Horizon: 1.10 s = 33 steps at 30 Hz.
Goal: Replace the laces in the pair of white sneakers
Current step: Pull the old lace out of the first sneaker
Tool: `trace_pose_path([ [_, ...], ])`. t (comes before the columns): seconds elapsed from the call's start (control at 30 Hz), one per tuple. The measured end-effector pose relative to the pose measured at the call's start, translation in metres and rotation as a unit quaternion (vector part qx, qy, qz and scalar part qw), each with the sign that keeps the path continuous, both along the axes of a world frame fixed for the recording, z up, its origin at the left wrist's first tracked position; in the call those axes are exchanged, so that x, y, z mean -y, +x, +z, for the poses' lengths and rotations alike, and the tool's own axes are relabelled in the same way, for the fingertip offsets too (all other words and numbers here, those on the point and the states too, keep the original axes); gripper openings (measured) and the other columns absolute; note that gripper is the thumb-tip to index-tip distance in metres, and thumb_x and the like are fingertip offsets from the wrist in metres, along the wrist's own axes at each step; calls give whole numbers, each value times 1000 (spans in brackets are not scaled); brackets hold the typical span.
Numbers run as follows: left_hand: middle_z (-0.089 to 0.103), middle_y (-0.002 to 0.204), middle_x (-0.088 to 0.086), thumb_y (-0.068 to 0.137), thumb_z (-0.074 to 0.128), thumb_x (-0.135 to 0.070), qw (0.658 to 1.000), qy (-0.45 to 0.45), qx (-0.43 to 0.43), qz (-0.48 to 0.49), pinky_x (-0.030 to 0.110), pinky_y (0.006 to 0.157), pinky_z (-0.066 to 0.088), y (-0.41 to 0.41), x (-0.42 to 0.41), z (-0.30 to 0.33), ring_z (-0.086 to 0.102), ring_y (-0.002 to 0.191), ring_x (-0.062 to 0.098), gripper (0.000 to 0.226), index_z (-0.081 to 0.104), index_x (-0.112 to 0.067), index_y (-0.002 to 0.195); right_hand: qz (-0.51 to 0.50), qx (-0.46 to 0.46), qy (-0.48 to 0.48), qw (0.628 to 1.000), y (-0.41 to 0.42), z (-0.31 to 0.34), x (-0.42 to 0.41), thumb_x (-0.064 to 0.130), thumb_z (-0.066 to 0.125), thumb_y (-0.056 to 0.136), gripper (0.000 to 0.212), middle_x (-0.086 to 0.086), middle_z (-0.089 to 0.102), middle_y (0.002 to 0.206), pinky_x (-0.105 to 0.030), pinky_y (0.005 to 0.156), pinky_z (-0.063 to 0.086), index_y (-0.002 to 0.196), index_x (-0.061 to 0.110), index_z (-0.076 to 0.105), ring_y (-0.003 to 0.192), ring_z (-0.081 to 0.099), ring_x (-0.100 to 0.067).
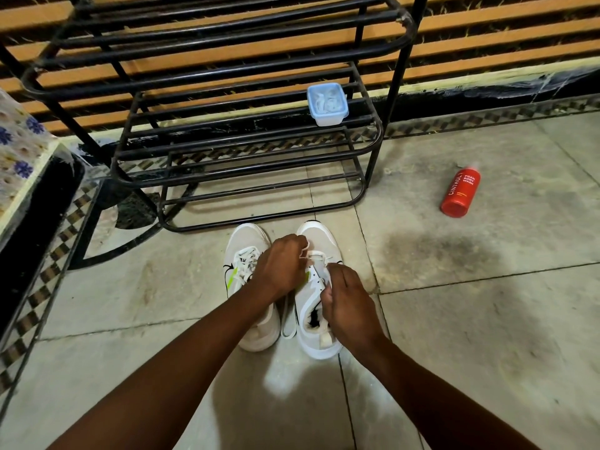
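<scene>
Two white sneakers are sitting side by side on the tile floor, toes pointing at the black shoe rack (227,131) — close to the person, so both hands can reach.

The left sneaker (248,254) is showing laces in its holes, and nobody is holding it. The left hand (281,264) is curling its fingers and pinching a bit of white lace (305,251), probably to pull it through a hole. The right sneaker (316,293) is the one being worked on. The right hand (345,300) is gripping something white at the shoe's tongue, likely to keep the shoe steady.

A small blue box (327,103) is resting on the rack. Further right, a red bottle (460,193) is lying on its side — it is reading "CINTHOL" and "FOAM BODY WASH".
</scene>
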<state>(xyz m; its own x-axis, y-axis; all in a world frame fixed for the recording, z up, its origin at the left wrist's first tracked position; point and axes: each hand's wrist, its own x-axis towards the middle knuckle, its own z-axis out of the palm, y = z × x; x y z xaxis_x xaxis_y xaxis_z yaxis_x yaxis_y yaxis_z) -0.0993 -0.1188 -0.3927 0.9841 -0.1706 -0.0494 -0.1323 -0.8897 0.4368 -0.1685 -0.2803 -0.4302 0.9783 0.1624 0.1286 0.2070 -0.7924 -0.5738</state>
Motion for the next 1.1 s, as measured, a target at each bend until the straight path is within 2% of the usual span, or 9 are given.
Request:
trace_pose_path([
  [0.07, 73, 104, 2, 86, 71, -16, 999, -42, -27, 14, 43, 84, 57, 2, -2, 3, 68, 99, 27, 24, 53, -30, 78, -4, -5, -4, 1000, 0, 1, 0, 34, 30, 91, 53, -9, 58, 125, -32, 74, 54, 131, 8, 54, 112, 61, -28],
  [0.13, 74, 107, 2, 84, 68, -12, 998, -58, -37, 16, 42, 86, 57, 3, -5, 4, 69, 101, 25, 25, 54, -31, 76, -5, -8, -7, 1000, -1, 2, -1, 35, 30, 90, 54, -9, 58, 125, -31, 73, 53, 131, 9, 54, 112, 60, -27],
  [0.23, 73, 106, 8, 91, 61, -11, 999, -38, -34, 4, 41, 84, 55, 0, -6, 2, 68, 100, 30, 19, 56, -27, 81, -3, -8, -1, 1000, 0, 3, 0, 35, 30, 90, 54, -8, 58, 125, -31, 75, 53, 130, 9, 55, 113, 60, -27],
  [0.33, 70, 100, 15, 95, 55, -15, 999, -5, -31, -14, 41, 78, 52, -1, -5, -2, 65, 97, 38, 10, 60, -15, 87, -2, -8, -3, 1000, 0, 3, 0, 32, 32, 90, 50, -8, 58, 124, -32, 75, 54, 129, 10, 54, 112, 59, -27],
  [0.53, 69, 106, 15, 95, 55, -17, 998, 51, -18, -20, 39, 78, 47, -1, -5, 1, 65, 102, 40, 15, 68, -11, 101, -1, 0, -3, 1000, 0, 4, 0, 30, 35, 90, 45, -8, 59, 118, -29, 75, 52, 126, 10, 53, 107, 59, -26],
  [0.7, 67, 105, 12, 94, 56, -18, 996, 89, -7, -17, 35, 72, 38, -2, -6, 5, 64, 103, 39, 17, 70, -16, 104, -3, -4, -2, 1000, 0, 4, 0, 31, 34, 91, 44, -6, 58, 117, -30, 74, 52, 126, 12, 52, 106, 59, -25],
  [0.8, 66, 103, 8, 93, 58, -18, 997, 81, -9, -16, 36, 75, 46, 2, -11, 6, 65, 102, 37, 21, 75, -24, 104, -1, -5, -3, 1000, 0, 4, 1, 31, 34, 91, 44, -6, 57, 117, -30, 74, 51, 126, 12, 51, 106, 58, -24],
  [1.0, 62, 105, 3, 95, 60, -22, 994, 110, 3, -20, 35, 78, 50, 7, -16, 12, 63, 107, 34, 30, 74, -39, 115, 1, -3, -11, 1000, 0, 4, 1, 33, 34, 89, 45, -8, 58, 118, -34, 76, 54, 126, 12, 50, 107, 58, -27],
  [1.1, 57, 101, 0, 94, 60, -22, 995, 95, 2, -14, 38, 80, 53, 7, -18, 14, 61, 109, 32, 28, 74, -39, 111, 0, -1, -20, 1000, 0, 4, 1, 34, 33, 88, 48, -8, 58, 119, -32, 74, 53, 127, 12, 51, 108, 58, -27],
])
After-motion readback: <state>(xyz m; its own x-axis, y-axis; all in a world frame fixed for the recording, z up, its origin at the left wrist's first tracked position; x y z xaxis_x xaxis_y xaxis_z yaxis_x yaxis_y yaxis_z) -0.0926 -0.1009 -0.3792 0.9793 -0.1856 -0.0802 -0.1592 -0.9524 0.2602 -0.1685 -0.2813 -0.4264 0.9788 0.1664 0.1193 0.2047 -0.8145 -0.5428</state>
